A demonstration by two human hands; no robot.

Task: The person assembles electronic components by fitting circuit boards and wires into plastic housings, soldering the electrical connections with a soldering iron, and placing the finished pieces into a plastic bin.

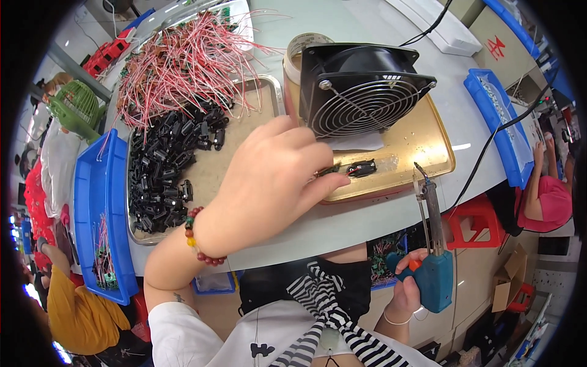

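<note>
My left hand [278, 168] reaches over the front of the gold tray [422, 131], its thumb and fingers pinched on a small green circuit board [331, 170], mostly hidden by the fingers. Right beside the fingertips a small black plastic housing [362, 167] lies on the tray, a bit of red wire at its near end. Past the table's front edge, my right hand [406, 292] grips the teal handle of a soldering gun [435, 278]. Its tip points up by the tray's right front corner, apart from the housing.
A black fan [367, 92] stands on the gold tray, beside a tape roll [309, 43]. On the left, a metal tray [267, 92] bears black housings [162, 171] and red-and-white wired boards [189, 67]. Blue bins [92, 202] flank the table. A black cable [483, 162] hangs at right; co-workers sit either side.
</note>
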